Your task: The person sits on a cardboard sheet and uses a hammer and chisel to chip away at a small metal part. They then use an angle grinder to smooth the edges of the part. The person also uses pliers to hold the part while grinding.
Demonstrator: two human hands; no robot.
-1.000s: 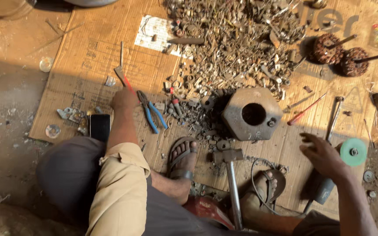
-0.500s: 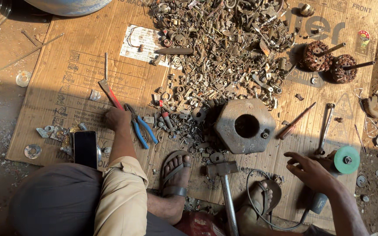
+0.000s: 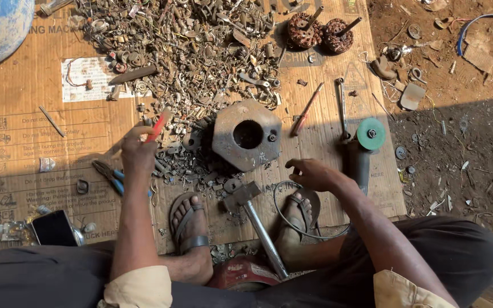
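Red-handled screwdriver (image 3: pixel 156 126) gripped in the closed left hand (image 3: pixel 137 153), raised over the cardboard (image 3: pixel 29 148), tip toward the scrap pile (image 3: pixel 189 51). Right hand (image 3: pixel 313 174) rests loosely open, holding nothing, near the hexagonal metal block (image 3: pixel 246 140). Hammer (image 3: pixel 252 214) and angle grinder (image 3: pixel 363 149) lie nearby; blue pliers (image 3: pixel 109 175) sit left.

I sat on flattened cardboard (image 3: pixel 41 114) spread over bare dirt (image 3: pixel 457 142). On it lay a scrap-metal pile (image 3: pixel 189 51), a hexagonal steel block (image 3: pixel 246 137), a hammer (image 3: pixel 252 211), blue pliers (image 3: pixel 109 177), an angle grinder (image 3: pixel 363 151), two motor armatures (image 3: pixel 320 31), a phone (image 3: pixel 55 228).
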